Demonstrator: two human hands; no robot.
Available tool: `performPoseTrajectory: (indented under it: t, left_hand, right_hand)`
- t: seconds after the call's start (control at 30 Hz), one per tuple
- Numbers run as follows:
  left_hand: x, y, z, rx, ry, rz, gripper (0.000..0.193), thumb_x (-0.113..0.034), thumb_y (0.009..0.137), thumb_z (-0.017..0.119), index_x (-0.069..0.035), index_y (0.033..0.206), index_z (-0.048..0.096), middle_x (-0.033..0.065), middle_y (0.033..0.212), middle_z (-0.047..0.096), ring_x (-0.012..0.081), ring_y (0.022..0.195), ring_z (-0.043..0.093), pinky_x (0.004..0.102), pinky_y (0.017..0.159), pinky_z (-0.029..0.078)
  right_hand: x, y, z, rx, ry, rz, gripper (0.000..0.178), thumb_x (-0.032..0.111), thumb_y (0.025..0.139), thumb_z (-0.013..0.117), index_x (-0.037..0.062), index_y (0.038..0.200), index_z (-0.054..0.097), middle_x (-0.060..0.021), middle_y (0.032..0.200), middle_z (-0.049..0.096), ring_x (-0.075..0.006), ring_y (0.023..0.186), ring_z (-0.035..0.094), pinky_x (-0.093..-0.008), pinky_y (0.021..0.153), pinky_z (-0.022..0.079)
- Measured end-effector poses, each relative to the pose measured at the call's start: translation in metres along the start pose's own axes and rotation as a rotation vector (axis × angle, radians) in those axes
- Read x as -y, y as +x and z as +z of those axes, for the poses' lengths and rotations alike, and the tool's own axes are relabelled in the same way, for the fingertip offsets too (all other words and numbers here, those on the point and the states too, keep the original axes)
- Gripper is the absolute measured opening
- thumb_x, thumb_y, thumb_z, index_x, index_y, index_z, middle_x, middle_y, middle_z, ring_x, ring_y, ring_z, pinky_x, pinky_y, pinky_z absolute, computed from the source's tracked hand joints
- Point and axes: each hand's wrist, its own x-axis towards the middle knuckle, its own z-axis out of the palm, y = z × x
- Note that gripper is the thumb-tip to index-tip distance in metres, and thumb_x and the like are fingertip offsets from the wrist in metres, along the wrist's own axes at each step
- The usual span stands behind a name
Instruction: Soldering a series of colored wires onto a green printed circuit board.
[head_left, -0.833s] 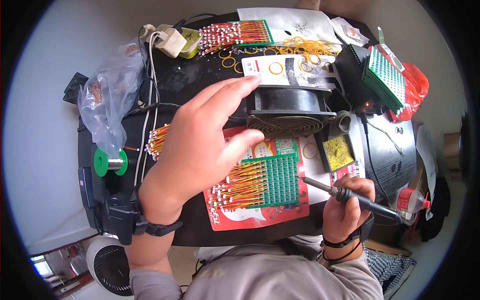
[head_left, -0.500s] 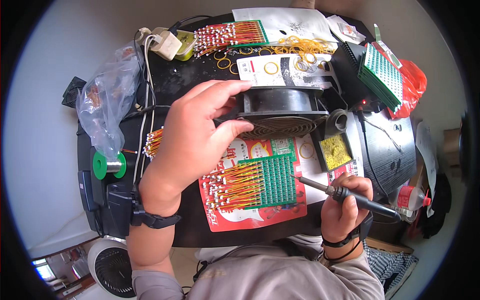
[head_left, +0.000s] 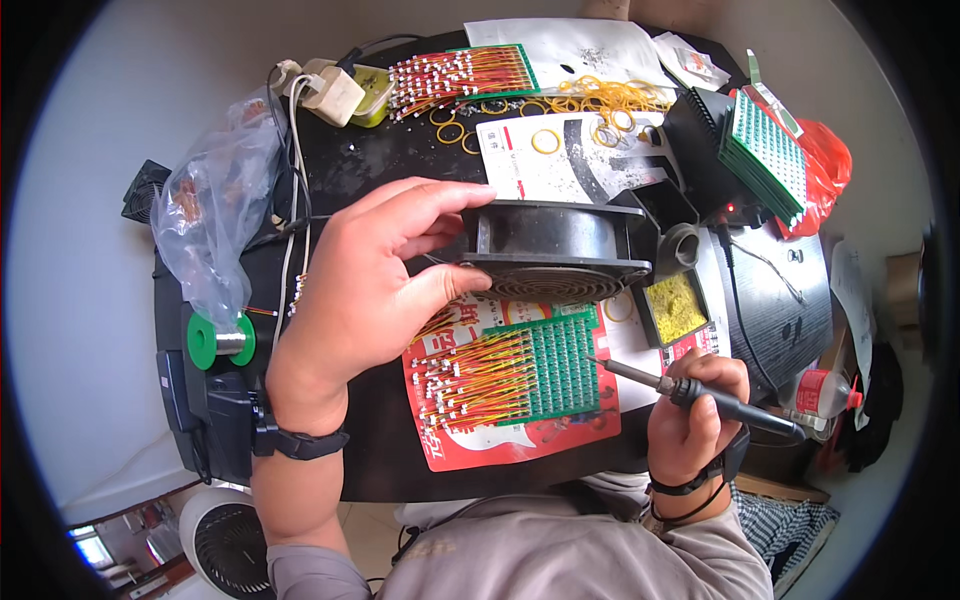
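Note:
My left hand (head_left: 375, 275) grips the left edge of a black cooling fan (head_left: 555, 235), thumb below and fingers on top. The fan stands on its side above the work, its round grille facing me. In my right hand (head_left: 695, 415) is a soldering iron (head_left: 735, 405), its tip pointing left at the right edge of a green circuit board panel (head_left: 567, 370). Rows of red and yellow wires (head_left: 480, 375) with white connectors run left from the panel. Beneath it lies a red printed sheet (head_left: 470, 455). A yellow sponge (head_left: 675, 308) sits in a black iron stand (head_left: 643, 305) beside the fan.
A solder spool (head_left: 222, 341) with green flanges is at left, by a clear plastic bag (head_left: 215, 215). Yellow rubber bands (head_left: 605, 95) and another wired board (head_left: 470, 70) lie at the back. Stacked green boards (head_left: 765, 150) rest at right, above a plastic bottle (head_left: 822, 394).
My left hand has drawn the fan a little nearer and to the left. The panel and red sheet sit slightly lower and further right in view. The iron remains in my right hand.

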Motion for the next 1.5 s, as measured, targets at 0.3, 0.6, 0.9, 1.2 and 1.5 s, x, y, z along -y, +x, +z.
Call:
performPoseTrajectory:
  t: [0.3,0.6,0.9,1.2,1.5]
  left_hand:
    - [0.007,-0.002,-0.002,-0.001,0.084,0.066,0.064,0.013,0.078,0.079,-0.003,0.138,0.065,0.0106,0.129,0.060,0.0171,0.116,0.064,0.0328,0.104,0.057]
    - [-0.008,-0.019,0.002,-0.135,0.256,0.124,0.066,0.002,0.077,0.083,-0.002,0.139,0.062,0.0163,0.135,0.063,0.0283,0.120,0.065,0.0382,0.104,0.054]
    - [-0.004,-0.129,0.049,-0.040,0.652,0.135,0.063,-0.019,0.072,0.088,-0.006,0.130,0.068,0.0171,0.133,0.063,0.0366,0.112,0.062,0.0484,0.095,0.053]
    - [0.006,-0.155,0.065,0.060,0.747,0.083,0.062,-0.033,0.076,0.088,-0.008,0.129,0.069,0.0176,0.140,0.059,0.0345,0.124,0.055,0.0492,0.100,0.050]
    - [0.019,-0.151,0.064,0.003,0.734,0.119,0.042,-0.022,0.083,0.081,-0.005,0.121,0.073,0.0172,0.134,0.063,0.0339,0.118,0.061,0.0447,0.098,0.055]
  right_hand:
    - [-0.002,-0.001,0.000,-0.001,-0.010,-0.015,0.031,0.022,0.096,0.061,-0.0042,0.108,0.050,-0.0107,0.082,0.054,-0.0149,0.068,0.049,-0.0273,0.063,0.039]
    - [0.001,-0.002,-0.001,-0.004,0.009,-0.014,0.031,0.023,0.096,0.062,-0.0037,0.107,0.051,-0.0103,0.080,0.054,-0.0147,0.068,0.048,-0.0274,0.063,0.038]
    - [0.002,0.002,0.001,0.012,0.020,-0.006,0.032,0.026,0.096,0.063,-0.0031,0.106,0.051,-0.0081,0.075,0.052,-0.0148,0.066,0.048,-0.0282,0.061,0.038]
    - [0.005,0.000,0.003,0.023,-0.035,0.029,0.034,0.031,0.095,0.061,-0.0012,0.101,0.050,-0.0075,0.080,0.049,-0.0152,0.071,0.046,-0.0297,0.065,0.036]
    - [0.001,0.000,0.002,0.027,-0.017,-0.023,0.033,0.028,0.098,0.062,-0.0024,0.105,0.051,-0.0072,0.074,0.051,-0.0142,0.065,0.047,-0.0277,0.060,0.036]
